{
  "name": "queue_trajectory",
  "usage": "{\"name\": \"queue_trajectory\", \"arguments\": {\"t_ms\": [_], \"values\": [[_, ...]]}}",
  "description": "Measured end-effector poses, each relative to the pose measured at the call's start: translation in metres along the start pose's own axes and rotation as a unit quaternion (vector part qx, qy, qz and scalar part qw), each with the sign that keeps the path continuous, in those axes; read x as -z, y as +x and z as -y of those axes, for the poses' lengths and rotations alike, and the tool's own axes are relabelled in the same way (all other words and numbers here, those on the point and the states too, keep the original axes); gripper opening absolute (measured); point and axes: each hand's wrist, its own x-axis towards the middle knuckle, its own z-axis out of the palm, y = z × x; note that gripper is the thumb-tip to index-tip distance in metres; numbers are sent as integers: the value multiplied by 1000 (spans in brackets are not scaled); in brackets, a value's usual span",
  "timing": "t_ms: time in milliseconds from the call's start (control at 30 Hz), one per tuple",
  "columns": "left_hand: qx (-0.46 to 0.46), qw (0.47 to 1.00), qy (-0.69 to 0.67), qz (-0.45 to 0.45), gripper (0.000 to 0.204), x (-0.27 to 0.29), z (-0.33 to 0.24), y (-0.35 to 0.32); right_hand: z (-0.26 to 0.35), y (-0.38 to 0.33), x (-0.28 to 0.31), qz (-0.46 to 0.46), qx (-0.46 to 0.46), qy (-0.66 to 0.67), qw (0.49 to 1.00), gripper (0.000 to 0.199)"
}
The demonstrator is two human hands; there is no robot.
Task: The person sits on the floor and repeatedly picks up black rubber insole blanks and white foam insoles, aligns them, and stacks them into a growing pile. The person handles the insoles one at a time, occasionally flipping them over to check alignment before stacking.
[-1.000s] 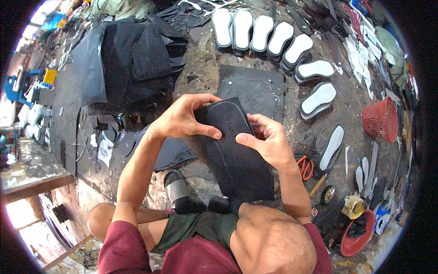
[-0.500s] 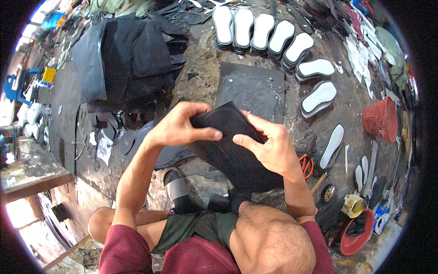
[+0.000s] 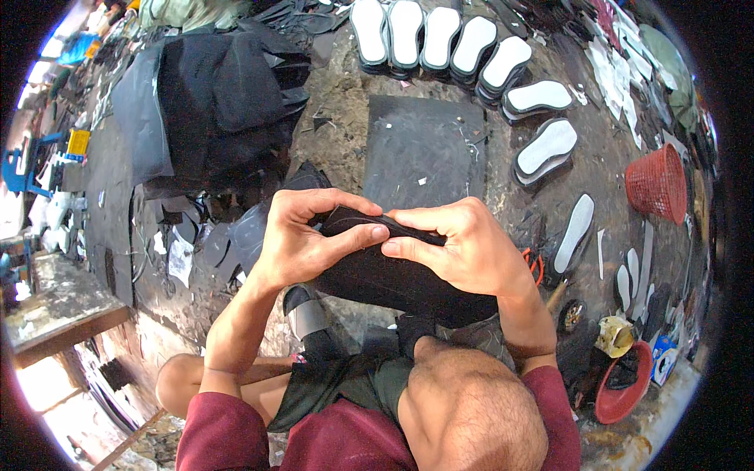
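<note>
A soft black sheet of material (image 3: 393, 281) hangs over my lap, its upper edge bunched or folded between both hands. My left hand (image 3: 302, 239) pinches that edge from the left, thumb on the near side and fingers on the far side. My right hand (image 3: 471, 247) grips it the same way from the right, and the two sets of fingertips nearly meet in the middle. Whether the sheet is leather, fabric or foam I cannot tell. Beyond my hands a dark flat board (image 3: 424, 145) lies on the floor.
Stacked shoe insoles with white tops (image 3: 477, 45) curve from the far middle to the right. A single white insole (image 3: 575, 233) lies nearer. Black sheets (image 3: 224, 102) are piled at far left. A red basket (image 3: 657, 184), red bowl (image 3: 603, 400) and orange-handled scissors (image 3: 536, 267) are at right.
The black sheet's raised corner has folded down, so its top edge now lies level between my fingers. My hands have come closer together. The view has shifted slightly.
</note>
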Motion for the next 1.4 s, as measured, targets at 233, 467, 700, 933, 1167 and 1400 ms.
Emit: {"name": "queue_trajectory", "arguments": {"t_ms": [233,467,700,933,1167,1400], "values": [[-35,999,-6,-1,14,-9,3,1,-7,1,2,23,6,58,998,29],[164,979,-117,17,31,-13,14,3,-29,8,1,64,-77,95,990,25],[274,938,-161,141,29,10,26,-5,-62,21,6,28,-66,263,962,26],[231,957,-163,60,28,5,35,3,-72,39,4,39,-90,287,953,26],[280,907,-311,44,35,19,64,-3,-67,52,-7,53,-45,234,970,27],[208,940,-197,-184,27,57,75,-14,-34,61,8,-291,115,-92,945,29]]}}
